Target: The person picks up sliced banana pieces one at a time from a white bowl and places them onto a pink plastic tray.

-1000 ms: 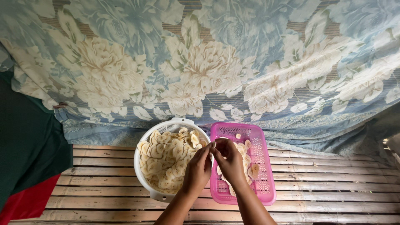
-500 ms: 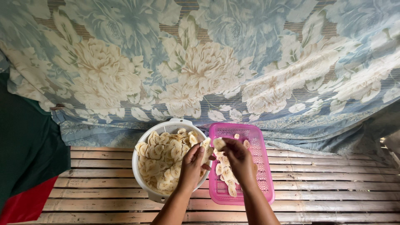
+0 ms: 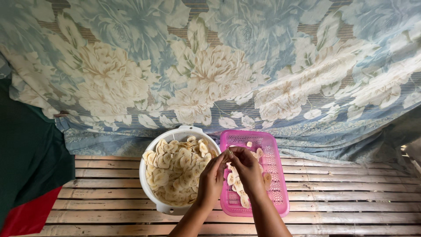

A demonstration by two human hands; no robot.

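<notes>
A round white colander holds several pale banana slices. Beside it on the right sits a pink rectangular basket with a few slices laid on its bottom. My left hand and my right hand meet over the gap between the two containers. Their fingertips are pinched together on a banana slice, which is mostly hidden by the fingers.
Both containers rest on a slatted bamboo platform. A blue floral cloth hangs behind it. A dark green and red cloth lies at the left edge.
Both hands rose from over the pink basket back to the rim between the containers, fingertips joined again. More slices lie in the pink basket than a second ago.
</notes>
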